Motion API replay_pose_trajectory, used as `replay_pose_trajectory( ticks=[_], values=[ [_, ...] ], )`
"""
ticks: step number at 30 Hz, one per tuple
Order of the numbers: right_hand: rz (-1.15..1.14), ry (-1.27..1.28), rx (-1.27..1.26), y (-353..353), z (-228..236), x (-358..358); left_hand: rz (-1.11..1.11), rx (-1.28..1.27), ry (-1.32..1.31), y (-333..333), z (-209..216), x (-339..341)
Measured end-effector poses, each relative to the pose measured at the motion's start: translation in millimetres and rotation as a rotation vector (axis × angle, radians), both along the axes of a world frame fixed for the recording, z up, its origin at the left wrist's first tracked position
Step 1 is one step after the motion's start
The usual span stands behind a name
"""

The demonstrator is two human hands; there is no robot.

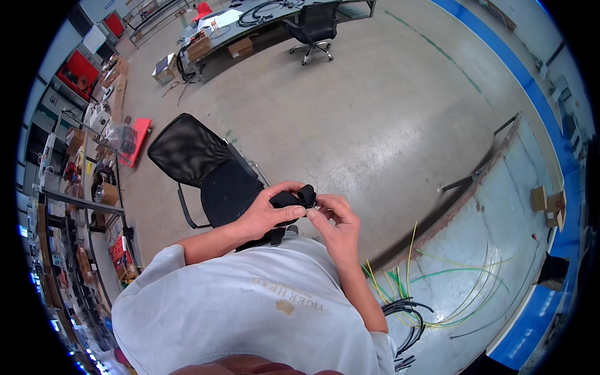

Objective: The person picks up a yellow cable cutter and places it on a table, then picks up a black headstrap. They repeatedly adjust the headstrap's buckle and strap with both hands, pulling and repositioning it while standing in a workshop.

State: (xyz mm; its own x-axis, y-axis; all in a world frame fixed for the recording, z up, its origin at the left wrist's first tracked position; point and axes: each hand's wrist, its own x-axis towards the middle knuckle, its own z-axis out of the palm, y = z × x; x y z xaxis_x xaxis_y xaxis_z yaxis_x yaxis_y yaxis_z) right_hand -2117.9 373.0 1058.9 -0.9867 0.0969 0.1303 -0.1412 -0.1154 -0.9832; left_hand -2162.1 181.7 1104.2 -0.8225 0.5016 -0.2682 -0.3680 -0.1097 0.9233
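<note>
In front of my chest both hands hold a bunched black strap-like piece (305,195), soft and looped at its upper end. My left hand (265,214) is closed around its left part, thumb pointing to the right. With thumb and fingers pinched, my right hand (338,228) grips the right edge of the same piece. The two thumb tips nearly meet. A dark end hangs below the left hand, against my light grey shirt (250,306). Exactly what kind of item it is cannot be made out.
Just beyond my left hand stands a black mesh chair (228,194). At right, a metal-topped table (481,250) carries yellow and green wires (459,312) and black cables (409,309). Cluttered shelves (81,250) line the left. Farther off are a workbench (228,34) and another chair (315,28).
</note>
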Motion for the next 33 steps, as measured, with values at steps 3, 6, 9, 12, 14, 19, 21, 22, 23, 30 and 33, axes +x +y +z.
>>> replay_pose_trajectory(
  ticks=[3, 6, 9, 12, 14, 19, 21, 22, 23, 30, 33],
  values=[
    [-0.030, -0.013, -0.054, -3.7, 2.9, 0.7, -0.009, -0.042, 0.054, 0.1, -1.7, -2.2],
    [0.002, -0.056, -0.206, -5.8, 4.2, -0.3, -0.028, -0.121, 0.121, -1.7, -6.6, -3.6],
    [0.038, -0.050, -0.178, -7.1, 2.7, -3.1, -0.047, -0.150, 0.111, -3.2, -5.3, -4.6],
    [0.014, -0.119, -0.122, -11.2, 4.8, -4.4, -0.038, -0.154, 0.078, -5.8, -8.1, -6.0],
    [0.014, -0.096, -0.094, -10.2, 7.1, -5.5, -0.029, -0.136, 0.076, -6.0, -8.3, -6.6],
    [-0.033, -0.050, -0.027, -4.7, 8.2, -7.5, 0.021, -0.131, 0.160, -3.8, -11.7, -5.4],
    [-0.118, -0.026, -0.003, 0.7, 5.4, -7.8, 0.061, -0.093, 0.158, -3.9, -11.5, -3.4],
    [-0.101, -0.039, 0.006, 4.3, 4.6, -6.9, 0.068, -0.071, 0.131, -3.9, -8.2, -1.8],
    [-0.083, -0.053, 0.015, 8.5, 3.6, -5.0, 0.076, -0.049, 0.103, -3.9, -6.4, -0.6],
    [0.003, 0.018, -0.009, 13.0, 19.3, -10.0, 0.028, -0.028, 0.094, -3.2, -6.0, -1.0],
    [0.132, 0.017, 0.059, 14.1, 8.3, -11.5, -0.010, -0.024, 0.043, -5.1, -8.6, -0.8]
  ],
)
